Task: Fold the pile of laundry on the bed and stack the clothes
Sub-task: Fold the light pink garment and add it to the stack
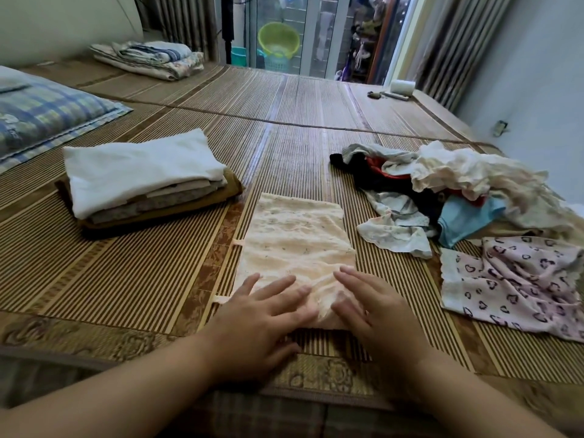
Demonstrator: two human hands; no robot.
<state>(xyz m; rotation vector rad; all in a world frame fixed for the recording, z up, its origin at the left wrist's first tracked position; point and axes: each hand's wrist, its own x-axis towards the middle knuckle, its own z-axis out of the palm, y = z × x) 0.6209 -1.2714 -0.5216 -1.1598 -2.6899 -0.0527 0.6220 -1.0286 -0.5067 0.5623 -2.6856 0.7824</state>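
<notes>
Fingers [278,287] of the left hand [259,317] lie straight and flat on the near end of the peach cloth [297,241]. The right hand [376,308] presses beside it in the same way, and neither grips anything. The cloth lies on the bed mat [126,279], its long side running away from the person (both hands cover part of its near edge). A folded stack [142,178] sits to its left and a loose pile [442,191] to its right, whose inner pieces are hard to make out.

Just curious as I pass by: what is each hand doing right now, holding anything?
Left hand: open, fingers flat on the peach floral garment.
Right hand: open, flat on the same garment, gripping nothing.
</notes>
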